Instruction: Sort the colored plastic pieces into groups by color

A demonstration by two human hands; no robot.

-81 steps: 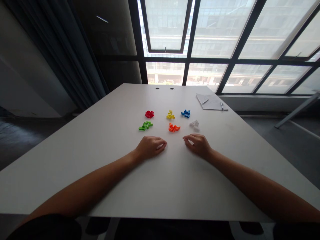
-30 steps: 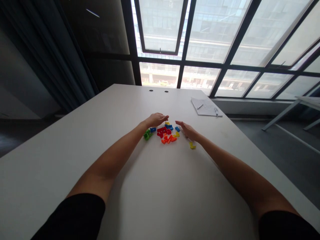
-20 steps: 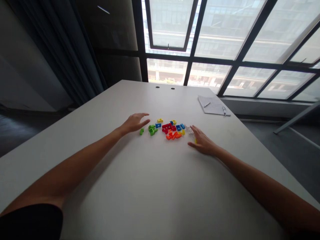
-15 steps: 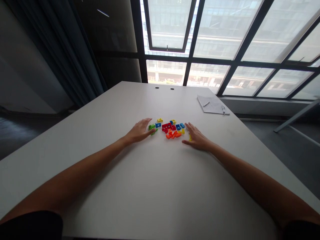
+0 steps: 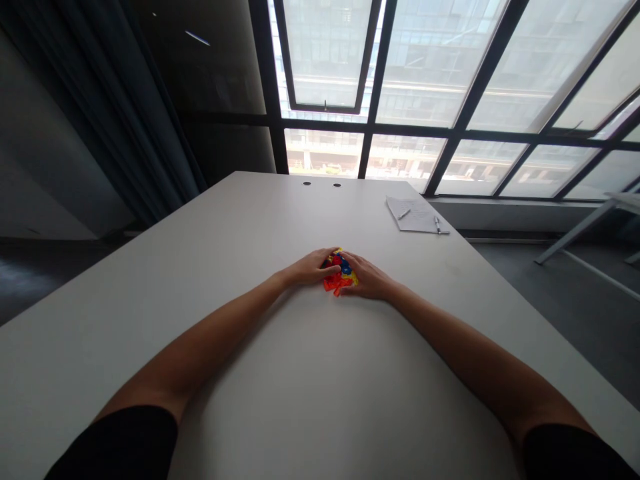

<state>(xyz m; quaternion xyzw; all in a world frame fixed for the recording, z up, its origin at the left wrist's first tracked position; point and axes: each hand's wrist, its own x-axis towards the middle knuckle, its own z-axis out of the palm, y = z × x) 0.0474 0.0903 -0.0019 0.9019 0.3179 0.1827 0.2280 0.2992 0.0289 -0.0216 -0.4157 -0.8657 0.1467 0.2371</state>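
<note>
Item 1: left hand [image 5: 311,268], bare, slim, with long, narrow fingers and a smooth back.

Item 2: right hand [image 5: 367,281], bare, matching the left in shape and build. Nails on both hands are too small to make out.

Item 3: left forearm [image 5: 210,340], bare from wrist to sleeve, long and slender, tapering toward the wrist.

Item 4: right forearm [image 5: 465,350], also bare, with the same long, slender taper.

Item 5: left sleeve [image 5: 117,443], black, dark matte fabric, ending in a plain rounded hem across the arm.

Item 6: right sleeve [image 5: 565,453], the same black fabric and plain hem, a match for the left.
</note>
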